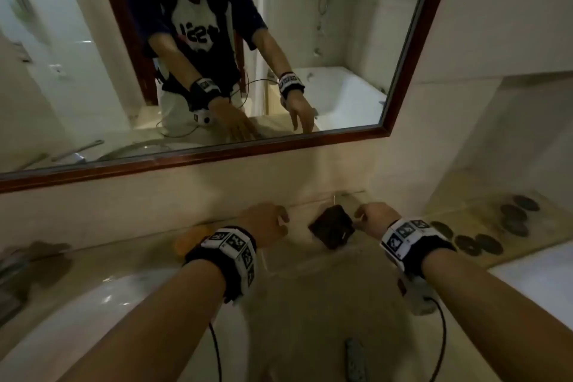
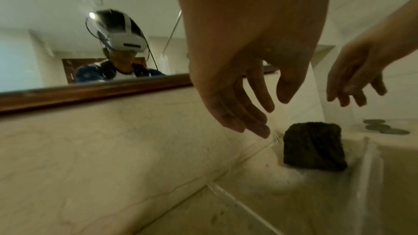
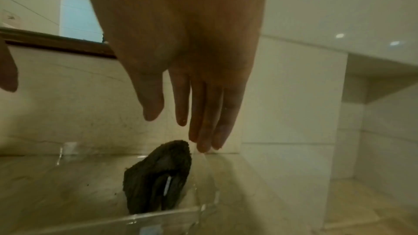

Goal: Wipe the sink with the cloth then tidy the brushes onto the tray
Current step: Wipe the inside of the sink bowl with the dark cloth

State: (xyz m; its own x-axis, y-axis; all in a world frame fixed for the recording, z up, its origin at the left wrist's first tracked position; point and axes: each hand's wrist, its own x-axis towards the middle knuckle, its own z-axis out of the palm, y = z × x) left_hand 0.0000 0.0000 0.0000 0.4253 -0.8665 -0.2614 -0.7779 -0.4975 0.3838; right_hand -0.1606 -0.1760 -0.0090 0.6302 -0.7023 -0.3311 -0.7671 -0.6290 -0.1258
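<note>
While both hands hover over the far corner of the surface, the dark folded cloth sits inside a clear tray against the wall, between them and touched by neither. The left hand hangs with its fingers loosely spread and holding nothing; the right hand points its straight fingers down just above the cloth's upper edge, also holding nothing. Framing the cloth from either side suggests a two-handed reach for it. The white sink lies near the left forearm. I cannot make out any brushes; dark round discs lie to the right.
</note>
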